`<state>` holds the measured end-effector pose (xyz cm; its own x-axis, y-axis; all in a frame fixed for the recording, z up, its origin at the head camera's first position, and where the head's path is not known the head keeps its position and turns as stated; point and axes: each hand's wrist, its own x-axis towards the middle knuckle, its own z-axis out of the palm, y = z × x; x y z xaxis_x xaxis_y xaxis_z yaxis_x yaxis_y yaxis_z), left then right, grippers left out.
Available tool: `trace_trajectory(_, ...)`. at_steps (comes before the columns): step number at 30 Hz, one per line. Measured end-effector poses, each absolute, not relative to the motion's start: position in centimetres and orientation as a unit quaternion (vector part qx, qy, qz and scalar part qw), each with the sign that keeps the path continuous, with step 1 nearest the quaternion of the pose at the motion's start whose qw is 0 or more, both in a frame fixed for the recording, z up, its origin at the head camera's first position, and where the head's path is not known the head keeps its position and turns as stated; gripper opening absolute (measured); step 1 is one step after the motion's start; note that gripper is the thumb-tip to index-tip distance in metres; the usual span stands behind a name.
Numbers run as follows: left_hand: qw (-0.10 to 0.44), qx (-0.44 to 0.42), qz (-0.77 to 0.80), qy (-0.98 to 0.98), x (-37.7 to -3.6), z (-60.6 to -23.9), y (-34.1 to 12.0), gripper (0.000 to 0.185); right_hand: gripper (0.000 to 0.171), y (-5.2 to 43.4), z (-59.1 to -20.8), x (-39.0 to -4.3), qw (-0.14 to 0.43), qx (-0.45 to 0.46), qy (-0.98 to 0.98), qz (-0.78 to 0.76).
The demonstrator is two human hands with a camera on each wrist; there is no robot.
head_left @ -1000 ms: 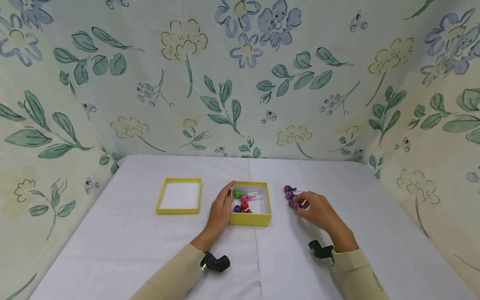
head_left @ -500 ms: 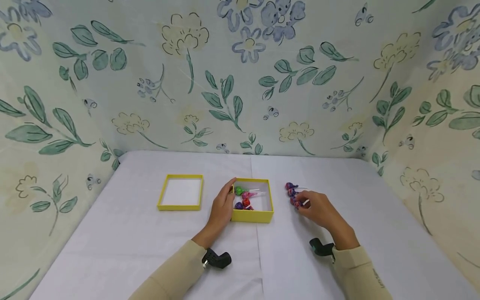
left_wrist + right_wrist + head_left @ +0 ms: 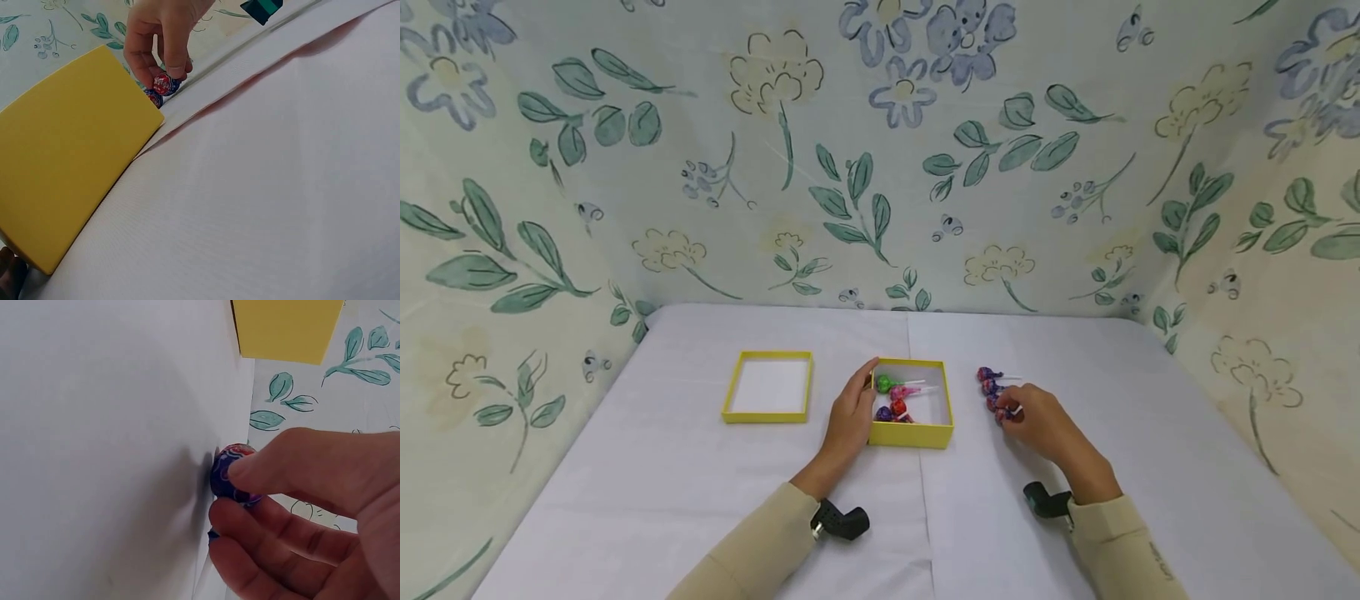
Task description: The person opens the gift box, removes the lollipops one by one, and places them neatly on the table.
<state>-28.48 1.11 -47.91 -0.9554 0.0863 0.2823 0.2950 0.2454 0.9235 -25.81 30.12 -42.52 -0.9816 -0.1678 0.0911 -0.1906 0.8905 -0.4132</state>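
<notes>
My right hand (image 3: 1033,421) pinches a lollipop (image 3: 232,472) in a blue and red wrapper between thumb and fingers, low at the white cloth. In the head view it is at the near end of a row of similar lollipops (image 3: 988,387), whose white sticks point right. My left hand (image 3: 848,421) lies along the left wall of a yellow box (image 3: 913,436), fingers fairly straight against it. Inside the box are a green lollipop (image 3: 885,383), a pink one (image 3: 898,392), a red one (image 3: 898,407) and a purple one (image 3: 883,413). The left wrist view shows mostly the box's outer wall.
A yellow-rimmed square lid (image 3: 767,417) lies left of the box, its white inside facing up. White cloth (image 3: 775,500) covers the table. Floral fabric (image 3: 880,208) rises behind and at both sides. Black wrist cameras (image 3: 842,522) sit below both hands.
My right hand has shifted slightly toward the near end of the lollipop row, with more lollipops showing beyond its fingers. My left hand stays at the box. The head view has shifted a little.
</notes>
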Motion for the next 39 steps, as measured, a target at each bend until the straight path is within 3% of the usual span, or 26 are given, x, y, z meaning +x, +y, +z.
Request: trace_trajectory(39, 0.083, -0.121, -0.611, -0.778, -28.45, -48.02, 1.13, 0.048, 0.018, 30.35, -42.42, -25.79, 0.002, 0.05, -0.972, 0.229)
